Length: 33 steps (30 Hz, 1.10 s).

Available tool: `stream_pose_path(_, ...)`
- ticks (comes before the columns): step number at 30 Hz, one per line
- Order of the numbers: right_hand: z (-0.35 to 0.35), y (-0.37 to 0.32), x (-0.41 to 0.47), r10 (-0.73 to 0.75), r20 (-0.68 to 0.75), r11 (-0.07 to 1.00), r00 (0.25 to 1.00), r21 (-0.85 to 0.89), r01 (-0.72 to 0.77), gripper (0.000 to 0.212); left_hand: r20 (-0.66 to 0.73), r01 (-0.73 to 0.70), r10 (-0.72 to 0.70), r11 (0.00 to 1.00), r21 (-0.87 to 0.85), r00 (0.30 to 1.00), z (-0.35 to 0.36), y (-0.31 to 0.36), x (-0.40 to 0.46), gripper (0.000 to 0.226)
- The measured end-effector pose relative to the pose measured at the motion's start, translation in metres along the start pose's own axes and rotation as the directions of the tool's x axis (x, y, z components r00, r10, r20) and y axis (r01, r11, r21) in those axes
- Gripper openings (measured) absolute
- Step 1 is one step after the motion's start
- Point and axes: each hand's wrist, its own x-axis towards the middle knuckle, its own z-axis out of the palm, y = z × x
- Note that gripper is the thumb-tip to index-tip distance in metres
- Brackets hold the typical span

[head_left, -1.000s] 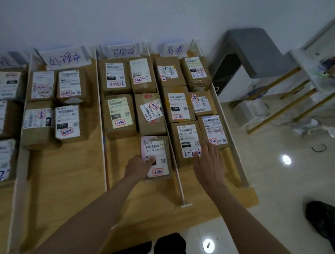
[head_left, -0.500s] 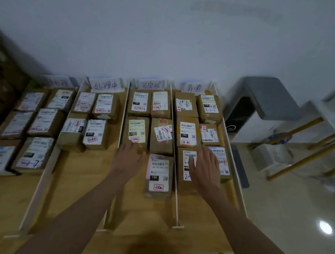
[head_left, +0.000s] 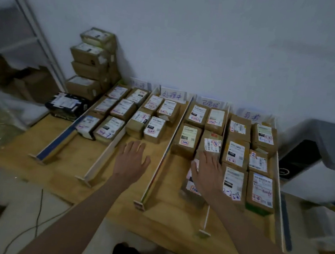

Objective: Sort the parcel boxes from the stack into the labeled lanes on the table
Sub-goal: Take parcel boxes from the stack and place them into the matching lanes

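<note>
Directly beneath the right hand [head_left: 207, 171] – fingers flat, nothing grasped – a labelled parcel box [head_left: 192, 186] is covered; the left hand [head_left: 132, 160] is spread flat, released, over the table [head_left: 68, 158].

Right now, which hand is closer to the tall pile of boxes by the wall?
Left. The left hand is open over the second lane, nearer the pile of boxes. The right hand is farther right, over a box.

Both forearms are left bare, no sleeves seen anywhere. Nothing's worn on the left hand [head_left: 132, 160] or right hand [head_left: 207, 173] either: no rings, watch, gloves.
</note>
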Motion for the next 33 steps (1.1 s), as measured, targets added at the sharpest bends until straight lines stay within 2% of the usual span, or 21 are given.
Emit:
stream_pose_path(9,0.034,-0.127,0.027,-0.193,0.051,0.981,0.98,-0.007,0.193,0.044,-0.031,0.151,-0.151,0.988,0.023,0.988,-0.021,-0.129,-0.026,0.053)
stream_pose_path(13,0.055,-0.197,0.039,-0.205,0.062,0.978,0.977,-0.02,0.207,0.046,-0.02,0.193,-0.193,0.981,0.01,0.981,-0.028,-0.201,-0.031,0.054)
stream_pose_path(22,0.111,-0.342,0.044,-0.222,0.051,0.974,0.974,0.055,0.219,0.042,-0.014,0.186,-0.186,0.982,0.016,0.983,-0.04,-0.345,-0.032,0.052)
stream_pose_path(33,0.175,-0.445,0.112,-0.212,0.098,0.976,0.972,0.064,0.207,0.046,0.019,0.21,-0.21,0.978,0.009,0.978,-0.021,-0.469,0.023,0.054)
